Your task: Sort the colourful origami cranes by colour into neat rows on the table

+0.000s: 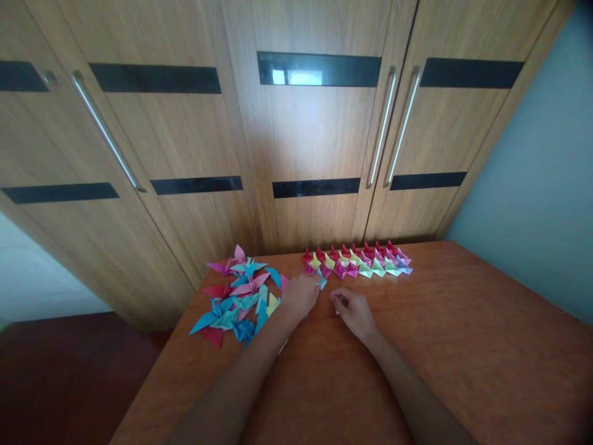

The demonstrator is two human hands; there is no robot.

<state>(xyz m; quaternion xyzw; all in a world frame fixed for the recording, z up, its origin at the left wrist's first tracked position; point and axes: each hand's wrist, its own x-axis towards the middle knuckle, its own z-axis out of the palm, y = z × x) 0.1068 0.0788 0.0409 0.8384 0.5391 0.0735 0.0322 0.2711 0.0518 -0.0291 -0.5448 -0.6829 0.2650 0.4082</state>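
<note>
My left hand (301, 295) is closed on a light blue origami crane (322, 281) just in front of the left end of the folded rows. To its right my right hand (353, 312) hovers over or rests on the table, fingers curled together; I make out nothing in them. Beyond both hands stand rows of origami cranes (365, 267), red and yellow behind, magenta, pale green and violet in front. Left of my left forearm lies a loose heap of paper cranes (241, 303) in blue, turquoise, pink and red, partly hidden by that arm.
The brown wooden table (445, 346) reaches back to a wooden wardrobe (310, 136) with dark strips and long metal handles (382, 127). A pale blue wall (532, 198) closes off the right side. Dark floor (69, 371) shows past the table's left edge.
</note>
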